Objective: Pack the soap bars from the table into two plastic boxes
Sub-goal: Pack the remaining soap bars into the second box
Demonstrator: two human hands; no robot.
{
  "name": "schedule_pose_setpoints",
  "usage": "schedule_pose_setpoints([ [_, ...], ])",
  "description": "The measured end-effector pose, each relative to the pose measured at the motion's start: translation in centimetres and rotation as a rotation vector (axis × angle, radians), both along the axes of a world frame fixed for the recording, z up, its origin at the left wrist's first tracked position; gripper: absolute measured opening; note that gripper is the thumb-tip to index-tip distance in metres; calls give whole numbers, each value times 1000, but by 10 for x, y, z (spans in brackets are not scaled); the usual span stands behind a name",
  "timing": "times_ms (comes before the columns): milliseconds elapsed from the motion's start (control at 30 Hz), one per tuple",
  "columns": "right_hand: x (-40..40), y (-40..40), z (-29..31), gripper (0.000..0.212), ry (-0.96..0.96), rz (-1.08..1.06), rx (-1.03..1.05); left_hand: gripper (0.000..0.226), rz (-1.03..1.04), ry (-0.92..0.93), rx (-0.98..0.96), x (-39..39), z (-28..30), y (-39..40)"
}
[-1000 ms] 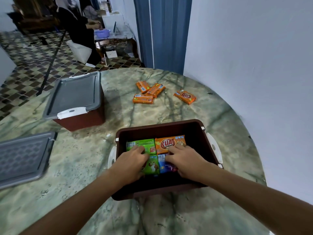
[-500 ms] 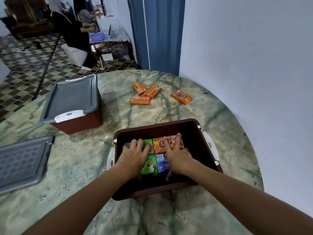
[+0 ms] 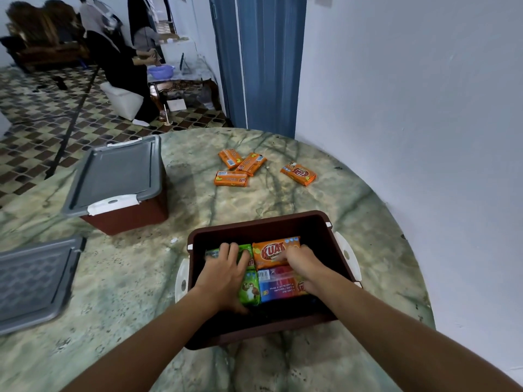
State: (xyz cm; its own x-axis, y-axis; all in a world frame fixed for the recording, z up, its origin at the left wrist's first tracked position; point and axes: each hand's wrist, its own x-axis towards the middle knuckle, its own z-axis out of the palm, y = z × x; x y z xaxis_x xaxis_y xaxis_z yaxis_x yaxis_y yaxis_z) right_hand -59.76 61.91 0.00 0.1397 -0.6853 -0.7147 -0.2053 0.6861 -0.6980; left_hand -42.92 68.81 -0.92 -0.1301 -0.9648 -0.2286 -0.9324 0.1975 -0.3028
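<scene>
Green-veined marble surface (image 3: 283, 199) is carrying a dark brown plastic box (image 3: 256, 226) showing orange, green and blue-red soap wrappers (image 3: 278, 282); beyond it, four orange bars (image 3: 230, 178) are lying.

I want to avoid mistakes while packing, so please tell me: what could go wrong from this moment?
1. Four orange soap bars lie loose across the table; the packs already fill much of the open box, so they may not all fit flat.
2. Left hand and right hand both press on packs; a pack could tilt or ride up.
3. The loose lid lies at the table's left edge and might get knocked off.
</scene>
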Motion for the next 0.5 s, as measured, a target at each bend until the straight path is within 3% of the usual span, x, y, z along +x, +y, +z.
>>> schedule_pose_setpoints([
  [100, -3, 7, -1, 45, 194, 236, -173, 132, 22, 103, 82, 4, 15, 1],
  [167, -13, 12, 15, 34, 440, 465, -440, 124, 86, 455, 127, 19, 32, 2],
  [233, -28, 13, 34, 33, 598, 495, -753, 80, 169, 961, -7, 37, 46, 12],
  [300, -47, 5, 53, 32, 616, 321, -978, 21, 280, 1204, -366, 54, 45, 23],
  [367, -66, -11, 56, 30, 620, 149, -973, 7, 503, 1197, -611, 64, 37, 32],
  [400, -74, -18, 52, 30, 622, 111, -874, 7, 652, 1212, -609, 67, 30, 35],
  [500, -83, -27, 30, 46, 477, 127, -486, 34, 1114, 1546, -276, 62, 17, 37],
])
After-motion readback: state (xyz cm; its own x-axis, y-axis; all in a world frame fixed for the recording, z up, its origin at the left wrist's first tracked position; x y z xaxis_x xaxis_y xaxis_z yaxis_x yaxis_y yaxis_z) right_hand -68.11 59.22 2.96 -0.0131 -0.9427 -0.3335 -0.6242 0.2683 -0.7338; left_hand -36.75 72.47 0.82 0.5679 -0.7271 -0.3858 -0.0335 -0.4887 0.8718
